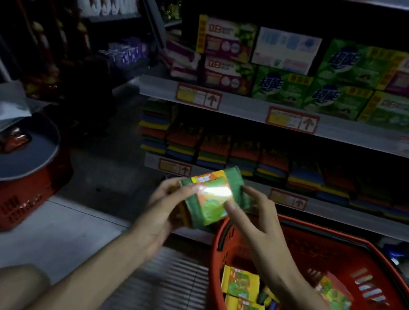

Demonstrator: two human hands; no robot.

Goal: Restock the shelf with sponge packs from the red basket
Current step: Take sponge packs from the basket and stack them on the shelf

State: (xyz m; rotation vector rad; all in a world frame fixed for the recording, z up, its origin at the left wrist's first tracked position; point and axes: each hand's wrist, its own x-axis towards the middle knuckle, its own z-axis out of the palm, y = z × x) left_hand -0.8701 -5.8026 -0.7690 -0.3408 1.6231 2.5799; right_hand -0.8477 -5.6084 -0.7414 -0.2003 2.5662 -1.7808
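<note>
At frame centre, left hand (pixel 166 201) and right hand (pixel 255 213) both grip a green sponge pack (pixel 215 195), best slid flat onto the sponge row (pixel 249 158) above the red basket (pixel 342 243).

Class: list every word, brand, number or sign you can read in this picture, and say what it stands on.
"超能": on the green boxes.
"立白": on the purple-and-white boxes.
Upward arrow: on the red-framed shelf tags; their prices are too blurred to read.
Held sponge pack: print too blurred to read.
Packs in the red basket: print too blurred to read.
</note>
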